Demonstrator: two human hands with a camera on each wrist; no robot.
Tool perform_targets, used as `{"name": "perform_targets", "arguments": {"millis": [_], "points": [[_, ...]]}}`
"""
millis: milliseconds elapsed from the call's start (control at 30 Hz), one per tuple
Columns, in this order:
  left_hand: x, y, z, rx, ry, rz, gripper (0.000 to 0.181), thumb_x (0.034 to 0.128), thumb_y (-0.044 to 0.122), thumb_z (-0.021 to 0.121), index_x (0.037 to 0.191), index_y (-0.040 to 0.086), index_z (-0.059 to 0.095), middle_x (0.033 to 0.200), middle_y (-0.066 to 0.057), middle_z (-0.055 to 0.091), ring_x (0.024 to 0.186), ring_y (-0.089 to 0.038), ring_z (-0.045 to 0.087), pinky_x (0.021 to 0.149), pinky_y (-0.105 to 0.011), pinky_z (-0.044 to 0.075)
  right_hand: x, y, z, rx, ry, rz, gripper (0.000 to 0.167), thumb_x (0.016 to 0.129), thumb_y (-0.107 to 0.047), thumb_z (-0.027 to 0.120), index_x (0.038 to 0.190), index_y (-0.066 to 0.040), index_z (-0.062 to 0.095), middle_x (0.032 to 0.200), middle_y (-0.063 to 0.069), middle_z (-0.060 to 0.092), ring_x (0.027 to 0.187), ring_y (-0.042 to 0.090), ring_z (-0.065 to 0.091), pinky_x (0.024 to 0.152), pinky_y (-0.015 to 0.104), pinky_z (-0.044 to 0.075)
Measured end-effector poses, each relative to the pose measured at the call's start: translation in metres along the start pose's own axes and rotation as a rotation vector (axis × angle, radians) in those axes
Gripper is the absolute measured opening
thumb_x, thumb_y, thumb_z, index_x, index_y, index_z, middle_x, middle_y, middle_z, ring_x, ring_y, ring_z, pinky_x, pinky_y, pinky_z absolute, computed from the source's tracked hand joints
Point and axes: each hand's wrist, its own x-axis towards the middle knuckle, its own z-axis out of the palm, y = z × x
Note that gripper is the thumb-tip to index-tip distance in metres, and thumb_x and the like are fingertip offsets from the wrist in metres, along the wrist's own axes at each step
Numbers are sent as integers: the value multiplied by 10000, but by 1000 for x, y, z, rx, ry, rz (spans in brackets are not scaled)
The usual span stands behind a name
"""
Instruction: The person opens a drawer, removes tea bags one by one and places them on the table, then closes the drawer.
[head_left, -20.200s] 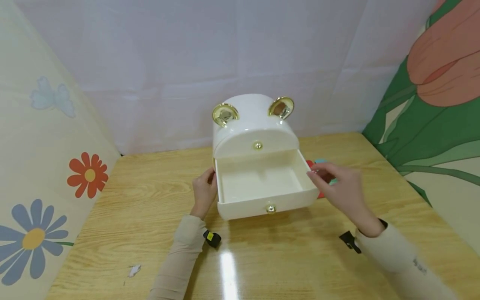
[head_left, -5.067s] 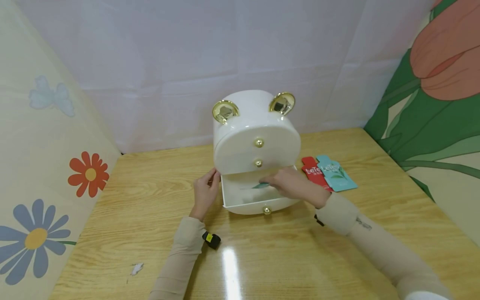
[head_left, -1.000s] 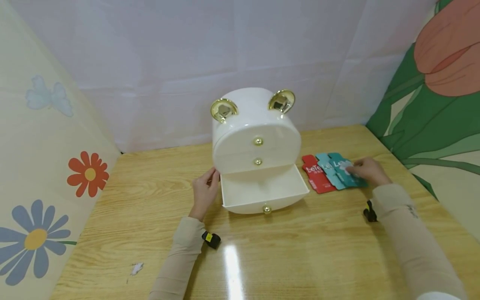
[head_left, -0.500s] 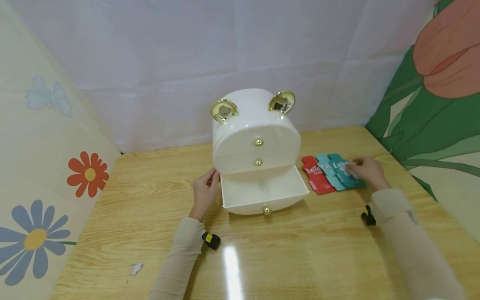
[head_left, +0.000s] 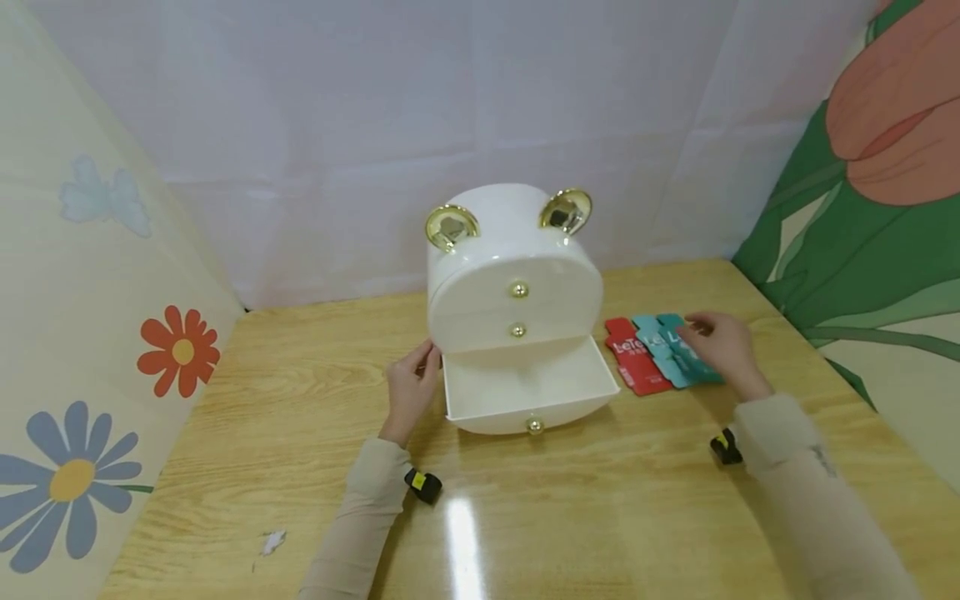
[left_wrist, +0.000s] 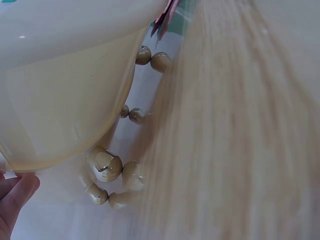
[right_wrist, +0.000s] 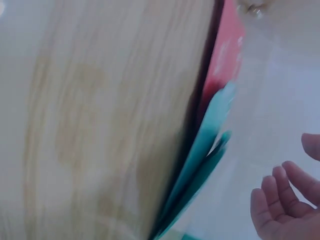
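Observation:
A white drawer box [head_left: 517,275] with gold round ears stands at the middle of the table. Its bottom drawer [head_left: 528,379] is pulled out and holds nothing visible. At the box's left side, my left hand [head_left: 411,383] holds the edge by its fingertips; in the left wrist view its thumb [left_wrist: 25,190] meets the rim. To the right lie three overlapping flat sachets: a red one [head_left: 636,362], a light teal one [head_left: 660,354] and a dark teal one [head_left: 692,362]. My right hand [head_left: 723,346] hovers over the dark teal sachet, its fingers [right_wrist: 285,192] loosely bent and apart from it.
The wooden table [head_left: 585,517] runs up to a pale cloth backdrop [head_left: 337,167]. Painted panels with flowers [head_left: 180,350] and a large tulip [head_left: 900,133] flank both sides. A small white worn patch [head_left: 273,542] marks the table's front left.
My right hand has carried the dark teal sachet from the drawer to beside the others and let go of it, then lifted slightly. My left hand has stayed at the box.

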Motion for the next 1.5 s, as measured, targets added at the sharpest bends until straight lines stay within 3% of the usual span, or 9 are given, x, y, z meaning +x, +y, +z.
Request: {"name": "perform_targets", "arguments": {"millis": [200,367,533,800,933,1100,1267,1400,1500], "points": [[-5,-21,5,-19,-1,-3,149,814,-132,566,941,-187,622,803,-288,640,640,-356,646,513,-387,538,-5,-23,2,23,13,-73,365,858,-154,621,1082,128,565,948,293,587,830,403,565,663,401,451],[-9,-32,8,3,9,8,146,830,-81,583,943,-149,646,778,-237,660,621,-311,654,506,-304,540,-10,-39,4,68,10,-134,332,842,-136,643,1065,103,584,917,267,610,786,390,593,621,301,464],[-11,-33,8,4,7,9,154,841,-60,576,951,-137,651,795,-232,663,626,-296,657,517,-244,535,-19,-57,7,79,-4,-209,317,837,-109,649,1071,96,586,904,247,620,764,368,599,614,314,473],[-11,-32,8,-3,1,-4,155,834,-74,578,952,-149,644,837,-261,651,652,-314,658,531,-293,545,-38,-94,16,110,-38,-399,259,777,-26,692,1005,73,623,755,84,635,647,191,589,568,244,497],[-10,-30,8,14,8,-4,148,827,-82,588,944,-155,643,833,-260,651,647,-319,657,518,-323,543,-43,-106,21,129,-56,-451,226,764,-17,702,967,57,638,721,31,616,607,111,566,539,224,487],[-6,-14,6,20,10,-7,134,801,-149,567,911,-203,620,806,-303,632,626,-367,642,501,-351,537,-52,-119,28,145,-81,-517,217,740,-14,718,939,38,647,676,-31,578,575,56,512,505,217,460],[-2,7,0,36,8,-15,130,789,-167,558,896,-213,615,794,-314,626,628,-368,641,511,-288,538,-65,-133,37,161,-217,-616,170,757,-33,705,912,-12,638,630,-104,539,544,1,463,479,197,438],[-3,-12,5,26,11,-26,135,807,-128,576,917,-181,633,805,-285,641,639,-345,649,515,-274,537,-78,-141,43,131,-378,-651,164,799,-95,685,953,-49,648,622,-135,527,536,-23,430,478,177,419],[-5,-25,7,8,13,-25,141,822,-94,586,932,-161,643,823,-267,649,651,-339,653,519,-316,542,-85,-145,49,90,-444,-687,170,814,-120,675,977,-73,668,632,-142,524,536,-35,410,480,162,398]]}}
